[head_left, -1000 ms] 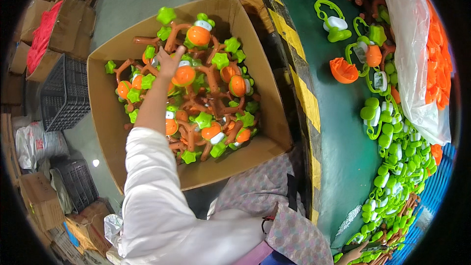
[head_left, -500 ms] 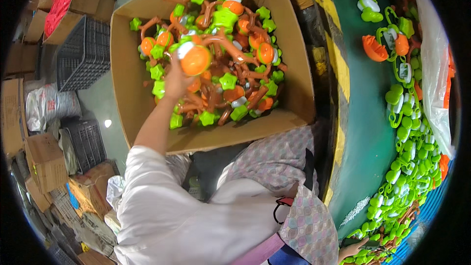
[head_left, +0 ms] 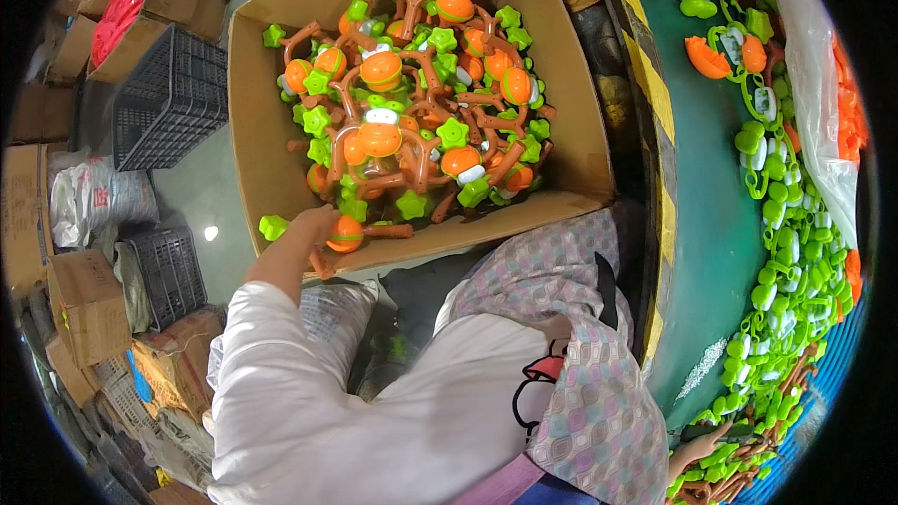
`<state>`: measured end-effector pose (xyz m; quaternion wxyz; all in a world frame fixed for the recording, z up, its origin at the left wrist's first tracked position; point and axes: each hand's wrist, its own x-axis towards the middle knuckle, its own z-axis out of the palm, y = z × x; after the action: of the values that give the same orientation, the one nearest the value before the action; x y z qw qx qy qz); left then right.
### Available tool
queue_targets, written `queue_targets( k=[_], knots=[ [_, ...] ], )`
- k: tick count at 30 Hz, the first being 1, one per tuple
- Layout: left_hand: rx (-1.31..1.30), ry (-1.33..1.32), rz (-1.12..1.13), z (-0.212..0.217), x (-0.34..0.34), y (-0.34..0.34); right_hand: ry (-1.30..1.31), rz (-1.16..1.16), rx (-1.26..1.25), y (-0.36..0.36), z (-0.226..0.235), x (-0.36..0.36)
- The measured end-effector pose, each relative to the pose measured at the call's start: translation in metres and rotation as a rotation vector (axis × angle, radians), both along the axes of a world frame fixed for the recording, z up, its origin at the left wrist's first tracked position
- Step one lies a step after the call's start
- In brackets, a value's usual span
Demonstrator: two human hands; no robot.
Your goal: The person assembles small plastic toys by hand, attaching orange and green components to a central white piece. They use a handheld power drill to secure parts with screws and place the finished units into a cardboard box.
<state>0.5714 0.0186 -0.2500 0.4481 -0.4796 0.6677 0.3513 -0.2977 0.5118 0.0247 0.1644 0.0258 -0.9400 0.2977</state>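
Note:
My left hand [head_left: 297, 245], in a white sleeve, is at the near left corner of a big cardboard box [head_left: 561, 131]. It is shut on a brown-armed toy piece [head_left: 346, 234] with an orange ball and a green star. The box is heaped with several more such toys [head_left: 412, 112] in orange, green and brown. My right hand [head_left: 697, 451] shows only partly at the lower right edge, resting among green and brown parts [head_left: 748, 449] on the green table [head_left: 711, 252]. Whether its fingers grip anything is unclear.
Loose green and orange parts [head_left: 786, 224] and a clear plastic bag of orange pieces [head_left: 832, 103] lie on the table's right. A yellow-black striped edge [head_left: 655, 112] borders the table. Black crates [head_left: 164, 98], cardboard boxes [head_left: 89, 304] and sacks stand on the floor at left.
My left hand has drawn back from the middle of the toy pile to the box's near left corner, still holding a toy. The view has shifted slightly.

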Motion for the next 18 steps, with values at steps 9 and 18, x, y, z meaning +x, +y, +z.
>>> queue_targets(
  k=[9, 18],
  knots=[
    [0.232, -0.448, 0.057, -0.007, -0.02, -0.027, -0.038, 0.015, -0.217, -0.019, -0.003, 0.011],
    [-0.485, -0.216, 0.671, -0.033, -0.034, 0.029, -0.023, 0.096, -0.253, -0.046, 0.001, 0.056]
  ],
)
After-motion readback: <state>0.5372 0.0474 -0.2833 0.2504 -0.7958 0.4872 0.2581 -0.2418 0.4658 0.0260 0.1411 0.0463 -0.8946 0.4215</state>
